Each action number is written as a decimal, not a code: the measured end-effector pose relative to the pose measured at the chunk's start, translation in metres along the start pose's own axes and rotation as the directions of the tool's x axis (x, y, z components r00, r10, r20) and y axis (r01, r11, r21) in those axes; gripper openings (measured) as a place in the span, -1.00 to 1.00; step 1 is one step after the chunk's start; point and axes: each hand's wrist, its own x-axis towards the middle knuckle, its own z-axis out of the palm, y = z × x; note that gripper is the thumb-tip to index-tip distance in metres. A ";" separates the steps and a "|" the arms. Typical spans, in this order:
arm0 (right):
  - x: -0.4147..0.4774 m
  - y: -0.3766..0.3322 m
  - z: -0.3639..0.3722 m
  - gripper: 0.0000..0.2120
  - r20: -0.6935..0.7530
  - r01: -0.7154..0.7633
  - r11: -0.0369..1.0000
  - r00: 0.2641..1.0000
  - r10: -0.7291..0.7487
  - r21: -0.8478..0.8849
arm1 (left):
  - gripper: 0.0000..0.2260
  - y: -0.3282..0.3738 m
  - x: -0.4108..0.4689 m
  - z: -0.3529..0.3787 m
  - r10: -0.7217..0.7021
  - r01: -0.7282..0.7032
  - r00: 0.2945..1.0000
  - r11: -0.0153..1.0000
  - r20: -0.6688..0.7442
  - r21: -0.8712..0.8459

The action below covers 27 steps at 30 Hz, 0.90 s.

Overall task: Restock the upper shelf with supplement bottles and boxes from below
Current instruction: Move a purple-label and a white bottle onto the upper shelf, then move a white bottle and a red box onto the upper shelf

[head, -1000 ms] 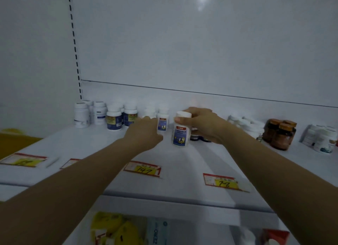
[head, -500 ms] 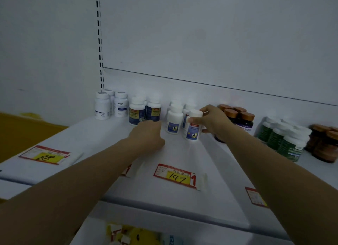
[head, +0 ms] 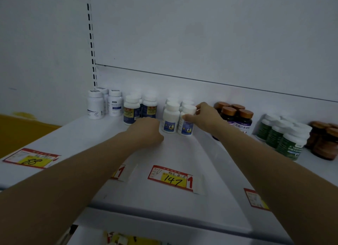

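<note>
Placing step on the upper shelf (head: 76, 135): right hand (head: 204, 119) fingers (head: 188, 117) hold the white bottle (head: 186, 123) by its cap, left hand (head: 146, 130) curled loosely empty beside; next, release and fetch more from below.

Right hand (head: 204, 118) grips a white bottle (head: 186, 122) by its cap, upright on the upper shelf (head: 173, 153) just beside an identical bottle (head: 170, 118). Left hand (head: 146, 131) rests curled on the shelf near them, holding nothing visible. Price tag (head: 170, 178) reads 147.

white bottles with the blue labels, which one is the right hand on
The front-right bottle of that group; the right hand grips its cap, while the front-left bottle beside it stands untouched.
</note>
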 end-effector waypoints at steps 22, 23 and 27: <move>-0.229 0.083 -0.165 -0.47 0.139 0.066 0.784 0.990 0.025 -0.617 | -0.64 0.175 -0.153 -0.002 0.244 -0.243 0.969 0.970 -0.045 0.025; -0.245 0.095 -0.179 -0.48 0.125 0.056 0.783 0.992 0.028 -0.620 | -0.65 0.194 -0.165 0.002 0.260 -0.259 0.964 0.966 -0.050 0.018; -0.314 0.147 -0.228 -0.50 0.075 0.001 0.806 0.996 0.054 -0.592 | -0.71 0.270 -0.219 0.030 0.326 -0.328 0.944 0.943 -0.042 -0.052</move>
